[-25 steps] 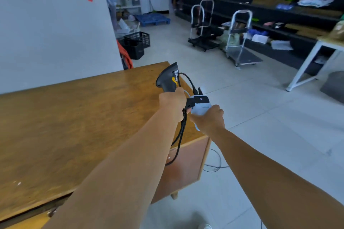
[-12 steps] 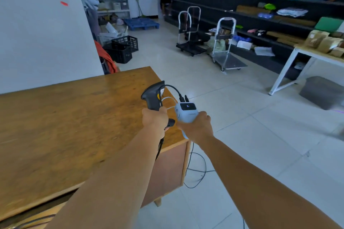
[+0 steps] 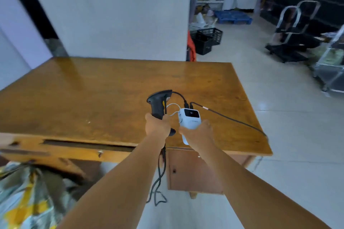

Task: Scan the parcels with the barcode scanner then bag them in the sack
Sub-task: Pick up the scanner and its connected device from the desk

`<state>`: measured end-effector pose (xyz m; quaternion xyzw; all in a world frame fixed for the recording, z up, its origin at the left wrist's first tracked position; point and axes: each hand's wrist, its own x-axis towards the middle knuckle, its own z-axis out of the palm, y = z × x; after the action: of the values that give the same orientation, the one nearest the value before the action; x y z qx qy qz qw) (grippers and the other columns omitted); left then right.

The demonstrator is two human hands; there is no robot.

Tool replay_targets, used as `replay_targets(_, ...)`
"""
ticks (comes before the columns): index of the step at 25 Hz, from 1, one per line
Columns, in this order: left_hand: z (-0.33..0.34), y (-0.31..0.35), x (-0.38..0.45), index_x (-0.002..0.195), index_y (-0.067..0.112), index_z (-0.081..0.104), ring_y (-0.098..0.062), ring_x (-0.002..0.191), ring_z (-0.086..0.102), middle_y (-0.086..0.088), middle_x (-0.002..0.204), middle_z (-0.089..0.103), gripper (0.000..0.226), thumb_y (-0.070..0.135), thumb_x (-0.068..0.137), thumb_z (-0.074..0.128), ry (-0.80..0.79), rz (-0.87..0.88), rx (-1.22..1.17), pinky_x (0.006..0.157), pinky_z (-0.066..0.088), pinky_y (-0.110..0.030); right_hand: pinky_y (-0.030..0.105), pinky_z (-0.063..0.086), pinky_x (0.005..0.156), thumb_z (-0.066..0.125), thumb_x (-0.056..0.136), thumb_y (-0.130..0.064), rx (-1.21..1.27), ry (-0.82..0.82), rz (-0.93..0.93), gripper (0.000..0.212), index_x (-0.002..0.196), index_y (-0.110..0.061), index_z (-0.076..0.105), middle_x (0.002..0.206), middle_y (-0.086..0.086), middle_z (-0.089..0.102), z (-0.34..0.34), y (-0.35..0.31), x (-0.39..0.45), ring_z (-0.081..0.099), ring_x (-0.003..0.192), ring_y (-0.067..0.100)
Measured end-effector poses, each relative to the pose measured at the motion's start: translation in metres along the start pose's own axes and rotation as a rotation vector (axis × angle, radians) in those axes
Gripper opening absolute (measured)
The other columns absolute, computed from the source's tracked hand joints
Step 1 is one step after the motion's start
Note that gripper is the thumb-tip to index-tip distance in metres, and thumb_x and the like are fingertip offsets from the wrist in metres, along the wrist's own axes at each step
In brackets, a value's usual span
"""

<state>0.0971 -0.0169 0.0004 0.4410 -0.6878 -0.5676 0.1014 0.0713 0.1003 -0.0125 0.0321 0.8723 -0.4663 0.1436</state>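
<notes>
My left hand grips the handle of a black barcode scanner with a yellow trigger, held over the front of the wooden table. My right hand holds a white power bank with a small dark display; black and white cables run from it to the scanner and off the table's right side. A patterned sack in grey, yellow and pale blue sits on the floor at lower left. No parcel is in view.
A white wall stands behind the table. Black crates and a blue pallet lie on the tiled floor to the right. Trolleys and dark shelving stand at far right. A cable loop hangs below the table.
The view has swung left, so the whole table top and the sack now show. Both hands, still holding scanner and power bank, now sit over the table's front edge.
</notes>
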Motion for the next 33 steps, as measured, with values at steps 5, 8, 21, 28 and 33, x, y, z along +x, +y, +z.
replay_targets(5,-0.045,-0.033,0.005,0.119,0.007,0.04,-0.026,0.077,0.055,-0.013,0.1,0.057,0.035,0.022,0.092,0.057,0.054,-0.103,-0.162,0.065,0.052,-0.039,0.04,0.058,0.068,0.075,0.052,-0.045,0.061,-0.121,-0.038,0.079,0.114,-0.007,0.045,0.111,0.012,0.054,0.05,-0.017,-0.019,0.062,0.09,0.027)
replay_targets(8,-0.044,-0.037,-0.003,0.118,0.008,0.04,-0.028,0.08,0.055,-0.011,0.095,0.054,0.033,0.019,0.092,0.057,0.067,-0.119,-0.235,0.076,0.054,-0.042,0.044,0.057,0.074,0.076,0.049,-0.046,0.039,-0.119,-0.07,0.084,0.116,-0.006,0.044,0.111,0.012,0.051,0.049,-0.015,-0.026,0.06,0.096,0.029)
replay_targets(21,0.124,0.014,-0.062,0.131,0.005,0.035,-0.021,0.065,0.048,-0.015,0.107,0.055,0.046,0.024,0.094,0.055,-0.089,-0.09,-0.276,0.053,0.043,-0.032,0.046,0.053,0.087,0.08,0.063,-0.039,-0.098,0.139,-0.104,0.085,0.127,-0.005,0.036,0.117,0.01,0.042,-0.111,0.05,0.032,0.052,0.108,0.028)
replay_targets(28,0.265,0.061,-0.067,0.123,0.013,0.035,-0.033,0.088,0.057,-0.015,0.108,0.053,0.04,0.023,0.092,0.057,-0.347,-0.2,-0.343,0.069,0.048,-0.039,0.037,0.05,0.077,0.078,0.07,-0.036,-0.102,0.335,0.007,0.075,0.126,-0.005,0.038,0.102,0.004,0.035,-0.223,0.083,0.09,0.053,0.103,0.028)
replay_targets(33,0.362,0.1,-0.064,0.122,0.005,0.04,-0.034,0.09,0.063,-0.016,0.104,0.062,0.053,0.032,0.083,0.064,-0.473,-0.103,-0.273,0.085,0.055,-0.049,0.044,0.051,0.088,0.079,0.069,-0.032,-0.044,0.468,0.097,0.075,0.126,-0.004,0.038,0.112,0.009,0.041,-0.286,0.1,0.143,0.052,0.107,0.031)
